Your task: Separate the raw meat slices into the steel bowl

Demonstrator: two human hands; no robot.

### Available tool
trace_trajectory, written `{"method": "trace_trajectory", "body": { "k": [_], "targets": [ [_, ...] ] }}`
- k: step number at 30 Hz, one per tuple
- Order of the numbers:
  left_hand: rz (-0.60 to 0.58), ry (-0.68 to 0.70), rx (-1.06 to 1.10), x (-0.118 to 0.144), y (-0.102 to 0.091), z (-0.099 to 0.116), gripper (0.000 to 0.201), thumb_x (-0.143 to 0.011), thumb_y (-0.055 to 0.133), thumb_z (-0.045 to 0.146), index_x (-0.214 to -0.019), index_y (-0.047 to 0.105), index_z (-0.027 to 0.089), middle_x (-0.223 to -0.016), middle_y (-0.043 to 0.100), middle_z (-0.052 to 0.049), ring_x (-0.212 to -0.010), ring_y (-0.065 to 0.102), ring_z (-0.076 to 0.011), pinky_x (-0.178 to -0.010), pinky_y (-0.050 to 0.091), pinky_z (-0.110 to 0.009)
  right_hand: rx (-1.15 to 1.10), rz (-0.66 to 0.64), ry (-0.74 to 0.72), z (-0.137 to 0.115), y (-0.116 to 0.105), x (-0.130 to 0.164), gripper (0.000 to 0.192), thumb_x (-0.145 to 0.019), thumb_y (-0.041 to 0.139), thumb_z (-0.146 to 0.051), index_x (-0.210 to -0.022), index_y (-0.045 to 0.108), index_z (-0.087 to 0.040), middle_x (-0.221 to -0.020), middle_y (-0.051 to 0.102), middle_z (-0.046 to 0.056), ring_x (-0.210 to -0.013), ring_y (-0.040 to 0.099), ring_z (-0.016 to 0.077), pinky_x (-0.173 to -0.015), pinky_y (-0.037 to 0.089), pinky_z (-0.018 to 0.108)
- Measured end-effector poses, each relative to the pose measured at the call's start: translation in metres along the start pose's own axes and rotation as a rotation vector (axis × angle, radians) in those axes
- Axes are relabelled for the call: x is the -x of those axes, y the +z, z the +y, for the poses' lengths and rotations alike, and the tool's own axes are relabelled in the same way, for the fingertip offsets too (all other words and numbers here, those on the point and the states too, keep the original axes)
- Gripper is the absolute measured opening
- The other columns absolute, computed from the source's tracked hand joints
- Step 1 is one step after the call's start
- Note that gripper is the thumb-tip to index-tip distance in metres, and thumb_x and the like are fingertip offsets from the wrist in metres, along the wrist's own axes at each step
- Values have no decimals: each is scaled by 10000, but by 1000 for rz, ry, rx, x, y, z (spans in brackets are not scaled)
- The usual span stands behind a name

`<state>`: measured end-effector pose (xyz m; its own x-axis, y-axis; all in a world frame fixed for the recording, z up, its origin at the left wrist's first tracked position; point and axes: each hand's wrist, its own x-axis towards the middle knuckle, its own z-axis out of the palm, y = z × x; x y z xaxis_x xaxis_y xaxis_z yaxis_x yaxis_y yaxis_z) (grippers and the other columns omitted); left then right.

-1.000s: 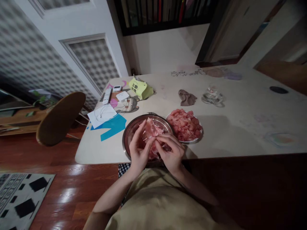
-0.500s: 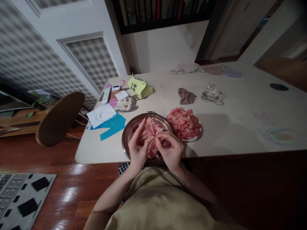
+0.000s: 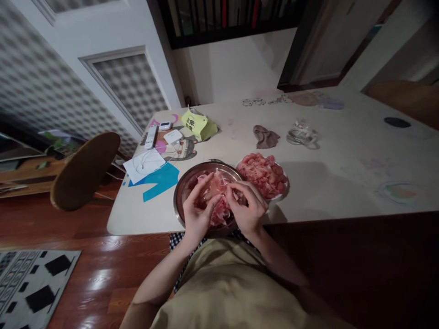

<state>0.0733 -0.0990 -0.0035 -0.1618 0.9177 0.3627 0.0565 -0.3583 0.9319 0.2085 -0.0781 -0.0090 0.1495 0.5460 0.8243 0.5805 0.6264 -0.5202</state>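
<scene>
A steel bowl (image 3: 177, 198) with raw meat in it stands at the table's near edge. Over it, my left hand (image 3: 197, 214) is closed on a pale pink piece of raw meat (image 3: 217, 184), held between thumb and fingers. My right hand (image 3: 249, 208) is at the bowl's right side, thumb and fingertips pinched together close to that piece. Whatever may be between those fingertips is too small to make out. Further raw meat (image 3: 221, 214) lies below the hands. Touching or nearly touching the bowl, a white plate (image 3: 279, 198) carries a heap of raw meat pieces (image 3: 262, 175).
On the table (image 3: 318, 183), a brown cloth (image 3: 265, 137) and a clear plastic bundle (image 3: 303, 135) lie beyond the plate. To the left are a yellow-green bag (image 3: 199, 124), a remote (image 3: 151, 136), a white box (image 3: 173, 136) and paper (image 3: 142, 165). A chair (image 3: 85, 171) stands at left.
My right hand has drawn a little to the right, so the fingertips of both hands are now apart. The meat in my left hand has shifted and sits lower.
</scene>
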Motion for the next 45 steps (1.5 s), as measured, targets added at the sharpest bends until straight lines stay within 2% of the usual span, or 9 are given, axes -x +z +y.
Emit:
{"method": "trace_trajectory", "body": {
  "k": [5,9,12,15,21,27,32,38,45],
  "targets": [
    [-31,-19,-36,2,-1,1,468,-844,784,249,-1299,675,258,-1388,657,-92,-1317,613,-273,-1113,528,-416,41,47,31,9,-3,-11,123,-913,641,-112,-950,684,-221,-871,747,35,-825,708,151,-786,588,274],
    [-13,-3,-44,-2,-1,4,425,-907,716,279,-1325,645,252,-1395,643,-98,-1342,587,-264,-1130,504,-415,-119,-76,133,6,-8,-13,90,-940,614,-157,-956,679,-218,-894,732,38,-864,704,163,-797,593,291],
    [21,47,-144,-3,-1,5,338,-949,659,276,-1286,669,249,-1339,674,-85,-1279,623,-227,-1113,508,-367,-187,-168,171,0,-8,-8,181,-924,660,-217,-1105,664,-218,-1030,735,61,-958,708,187,-869,603,330],
    [34,98,-173,0,-1,1,332,-958,641,247,-1289,660,261,-1335,669,-75,-1232,644,-206,-1023,561,-306,-139,-156,86,-5,-5,-3,351,-883,741,-247,-1219,639,-223,-1097,745,76,-1007,712,205,-930,602,357],
    [3,118,-186,5,1,-3,513,-961,626,220,-1460,517,268,-1429,602,-112,-1253,638,-218,-935,607,-296,-48,-87,-97,-5,-2,-3,370,-900,706,-137,-1247,669,-256,-1055,780,54,-990,740,190,-928,611,332],
    [-22,294,-284,0,0,0,339,-952,645,200,-1288,660,242,-1270,702,-88,-1207,653,-227,-1083,528,-421,1,-37,-221,0,-4,2,372,-876,706,-86,-1209,698,-250,-944,783,39,-879,750,178,-853,628,312],
    [5,202,-214,3,-2,-3,305,-951,653,215,-1255,682,228,-1228,730,-78,-1170,689,-210,-997,576,-329,34,-22,-252,0,-5,3,346,-865,706,-55,-1170,694,-217,-927,784,48,-851,747,169,-826,631,299],
    [8,169,-218,-2,-2,0,267,-926,690,221,-1193,712,221,-1180,754,-68,-1117,709,-200,-997,568,-319,78,21,-225,-1,-1,-1,262,-894,689,-81,-1108,709,-231,-894,785,38,-823,755,163,-812,631,292],
    [-24,41,-126,-7,-5,2,270,-900,727,270,-1163,720,208,-1209,742,-93,-1158,696,-230,-1007,563,-329,47,17,-176,2,4,-2,294,-879,690,-63,-1121,702,-229,-928,787,44,-843,755,160,-841,616,281]
  ]
}}
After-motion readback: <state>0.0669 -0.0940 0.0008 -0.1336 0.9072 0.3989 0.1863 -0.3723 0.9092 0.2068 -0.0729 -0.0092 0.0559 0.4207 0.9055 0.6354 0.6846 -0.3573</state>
